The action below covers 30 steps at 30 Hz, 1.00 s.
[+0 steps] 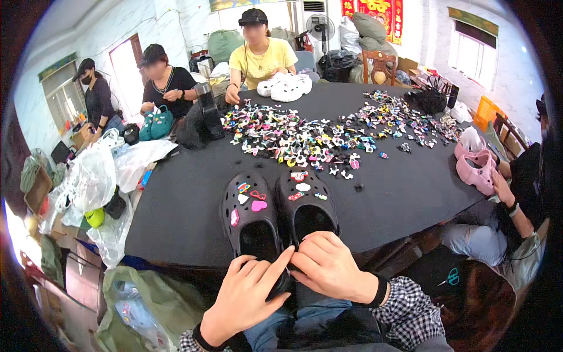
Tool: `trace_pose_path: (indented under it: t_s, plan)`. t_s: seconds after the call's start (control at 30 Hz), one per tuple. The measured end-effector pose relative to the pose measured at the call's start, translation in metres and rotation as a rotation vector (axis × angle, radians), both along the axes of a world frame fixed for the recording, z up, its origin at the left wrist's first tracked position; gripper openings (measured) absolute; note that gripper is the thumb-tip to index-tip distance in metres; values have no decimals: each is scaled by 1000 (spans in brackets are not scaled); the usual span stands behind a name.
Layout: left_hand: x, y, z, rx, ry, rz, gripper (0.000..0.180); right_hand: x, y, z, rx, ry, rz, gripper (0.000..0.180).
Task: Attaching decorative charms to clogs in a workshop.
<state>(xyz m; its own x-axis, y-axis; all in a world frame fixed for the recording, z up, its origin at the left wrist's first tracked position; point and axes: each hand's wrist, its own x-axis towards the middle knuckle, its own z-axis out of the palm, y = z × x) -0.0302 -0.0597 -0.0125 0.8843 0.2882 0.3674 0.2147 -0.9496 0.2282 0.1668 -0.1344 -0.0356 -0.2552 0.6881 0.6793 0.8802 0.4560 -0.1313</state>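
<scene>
We log 1 left black clog (pixel 247 213) and 1 right black clog (pixel 308 198), side by side at the near edge of the dark table (pixel 182 217), about 5 charms (pixel 258 205) on the left upper, about 4 on the right. Toes point far, probably so the holed uppers are easy to see and reach. Left hand (pixel 246 293) is at the left heel, index stretched right, other fingers loosely bent. Right hand (pixel 331 270) is bunched by the right heel, fingers curled in. Fingertips of both come together between the heels; we can't tell if anything small is pinched there.

Beyond the toes: loose charm pile (pixel 305 141), likely mid-table so all can pick from it, then a 2nd heap (pixel 399 117) far right. Far side, white clogs (pixel 284 88) before a co-worker in yellow (pixel 261 56). Far left, teal clogs (pixel 157 124) by a co-worker in black (pixel 170 88). Right, a co-worker's hand (pixel 503 189) touches pink clogs (pixel 476 173), seemingly steadying them. Left, translucent plastic bags (pixel 94 176).
</scene>
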Motion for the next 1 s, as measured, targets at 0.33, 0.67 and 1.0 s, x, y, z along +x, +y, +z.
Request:
trace_pose_path:
  t_s: [0.33,0.67,1.0]
  plan:
    - [18,4,-15,147,-81,50,47,20,-28,-24,-21,-19,8,67]
    - [8,-5,-15,125,-65,-2,64,24,-33,-43,-62,341,29,72]
    - [14,3,3,-357,52,158,58,22,-35,-53,-26,364,32,64]
